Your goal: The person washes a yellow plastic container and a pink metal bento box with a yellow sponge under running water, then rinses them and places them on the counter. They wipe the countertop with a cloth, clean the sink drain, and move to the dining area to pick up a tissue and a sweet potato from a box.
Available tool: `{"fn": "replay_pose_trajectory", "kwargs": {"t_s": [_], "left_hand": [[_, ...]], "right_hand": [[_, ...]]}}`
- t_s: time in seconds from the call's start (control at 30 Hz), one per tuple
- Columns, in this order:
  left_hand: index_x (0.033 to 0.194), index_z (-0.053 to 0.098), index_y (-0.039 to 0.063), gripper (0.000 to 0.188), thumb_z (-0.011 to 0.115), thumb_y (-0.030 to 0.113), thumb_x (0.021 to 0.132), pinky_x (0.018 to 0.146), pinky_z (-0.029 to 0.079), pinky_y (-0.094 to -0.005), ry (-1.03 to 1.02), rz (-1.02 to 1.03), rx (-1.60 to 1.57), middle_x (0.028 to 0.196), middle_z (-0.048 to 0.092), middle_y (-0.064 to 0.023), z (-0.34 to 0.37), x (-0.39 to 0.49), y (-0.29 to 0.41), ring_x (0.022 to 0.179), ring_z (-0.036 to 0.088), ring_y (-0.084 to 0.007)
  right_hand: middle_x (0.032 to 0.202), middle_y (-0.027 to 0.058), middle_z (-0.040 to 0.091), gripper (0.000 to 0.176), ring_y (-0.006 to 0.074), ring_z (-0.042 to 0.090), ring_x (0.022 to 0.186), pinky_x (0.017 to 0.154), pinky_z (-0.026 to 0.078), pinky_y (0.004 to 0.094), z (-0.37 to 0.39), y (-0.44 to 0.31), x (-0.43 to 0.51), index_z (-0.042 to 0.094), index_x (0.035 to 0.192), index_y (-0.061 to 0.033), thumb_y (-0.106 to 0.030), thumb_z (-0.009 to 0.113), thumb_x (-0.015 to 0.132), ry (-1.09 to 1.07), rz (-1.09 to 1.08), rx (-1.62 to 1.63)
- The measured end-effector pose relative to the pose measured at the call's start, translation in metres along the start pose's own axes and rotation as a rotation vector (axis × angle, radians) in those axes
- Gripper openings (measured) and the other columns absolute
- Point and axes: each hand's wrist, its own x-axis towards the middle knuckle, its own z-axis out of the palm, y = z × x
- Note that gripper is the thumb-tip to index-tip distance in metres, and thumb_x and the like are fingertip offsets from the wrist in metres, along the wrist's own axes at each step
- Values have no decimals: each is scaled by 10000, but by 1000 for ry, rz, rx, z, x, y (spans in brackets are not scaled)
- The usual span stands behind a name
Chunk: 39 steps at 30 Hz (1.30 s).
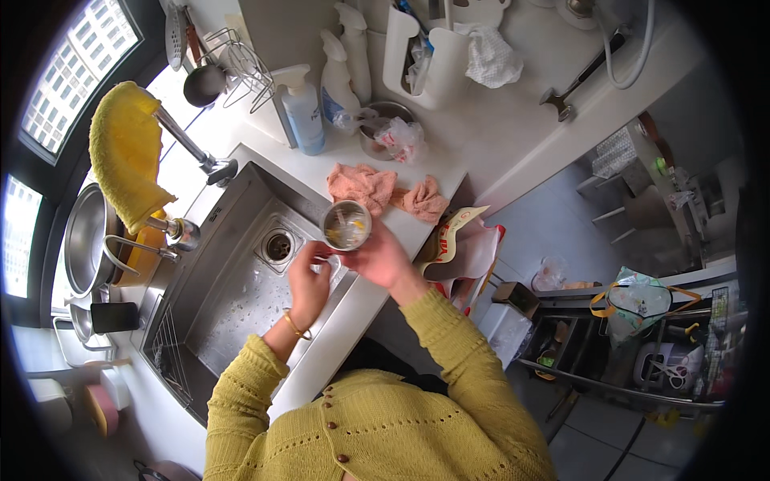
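Observation:
My right hand (385, 258) holds a small round metal cup, probably a sink strainer basket (347, 225), above the sink's right edge. Yellow and pale scraps lie inside it. My left hand (309, 281) is beside the cup, fingers curled near its lower left side; whether they grip anything is hidden. Below and to the left spreads a wet stainless steel sink (231, 306) dotted with small scraps. Its drain opening (278, 246) shows dark and uncovered. Pink cloths (364, 185) lie crumpled on the counter just beyond the cup.
A yellow cloth (129, 150) drapes over the faucet (192, 141). Spray bottles (305, 114) and a metal bowl with plastic bags (400, 138) stand behind the sink. Right of the counter, an open paper bag (463, 258) hangs or stands. An open drawer (577, 355) juts out at right.

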Motion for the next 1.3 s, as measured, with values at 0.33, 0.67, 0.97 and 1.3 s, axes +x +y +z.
{"fn": "replay_pose_trajectory", "kwargs": {"t_s": [0.33, 0.67, 0.97, 1.3], "left_hand": [[859, 670, 93, 140, 633, 109, 725, 829, 448, -396, -525, 919, 290, 964, 617, -64, 144, 17, 40, 939, 568, -279], [1254, 673, 145, 453, 470, 400, 939, 1136, 56, -691, -1102, 1109, 1678, 1328, 614, -62, 197, 17, 31, 1386, 355, -433], [1247, 671, 107, 627, 375, 581, 962, 1176, 42, -639, -925, 1066, 1594, 1298, 629, -78, 162, 3, 38, 1415, 297, -406], [1247, 673, 101, 582, 388, 526, 970, 1180, 68, -615, -906, 997, 1546, 1394, 557, -104, 156, -6, 33, 1414, 312, -377]], "right_hand": [[1170, 91, 655, 510, 276, 638, 1025, 762, 558, 412, -77, -118, -142, 577, 1249, -122, -531, 519, 951, 85, -327, -29], [1070, 76, 667, 425, 224, 615, 1028, 806, 515, 397, -145, -138, -132, 587, 1190, -149, -355, 709, 839, 627, -305, -507], [1158, 223, 629, 612, 371, 580, 1122, 966, 464, 444, -136, -126, -101, 609, 1145, -31, -426, 762, 703, 805, 13, -2206], [1175, 100, 682, 278, 248, 624, 1137, 900, 519, 394, -174, -92, -60, 742, 1074, -158, -286, 587, 882, 693, 243, -2542]]}}
